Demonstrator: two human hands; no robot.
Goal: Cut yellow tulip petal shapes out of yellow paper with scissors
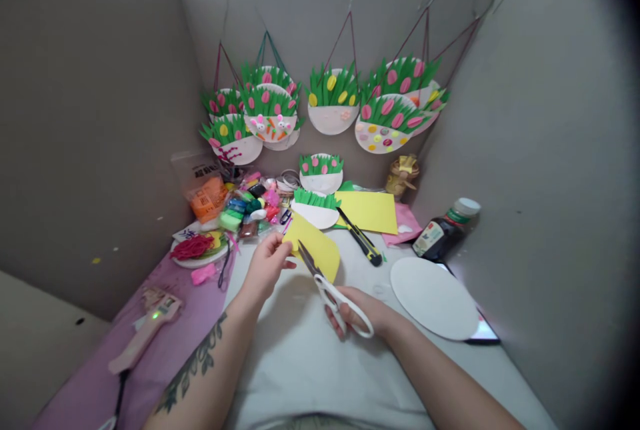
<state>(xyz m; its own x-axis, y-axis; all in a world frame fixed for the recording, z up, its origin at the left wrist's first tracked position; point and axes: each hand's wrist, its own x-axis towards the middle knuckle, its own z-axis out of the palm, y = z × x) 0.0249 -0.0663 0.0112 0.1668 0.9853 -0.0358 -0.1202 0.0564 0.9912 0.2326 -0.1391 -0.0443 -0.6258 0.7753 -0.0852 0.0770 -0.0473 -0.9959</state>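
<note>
The yellow piece of paper (323,243) is in the middle of the frame, above the white table surface (300,377), and its left edge is between the fingers of the left hand (267,267). The thumb and the forefinger of this hand are pinching it near the corner, while the larger part of the paper spreads to the right, free of the fingers. The scissors (320,279) lie across the lower left part of this paper, with the tips of the blades just beside the left fingertips. The right hand (353,313) is to the lower right, and its fingers are bent around the white handles; how exactly they sit inside the loops, I cannot tell.

Just to the right above the paper there is a black and yellow cutter knife (361,239), touching a larger yellow sheet (373,213). Behind the held paper stands a white half plate with green paper strips (315,215). At the right of the frame are a white oval plate (433,300) and a dark bottle (439,235); at the lower left lies a pink glue gun (145,342). Across the upper part hang decorated plates (333,119)
</note>
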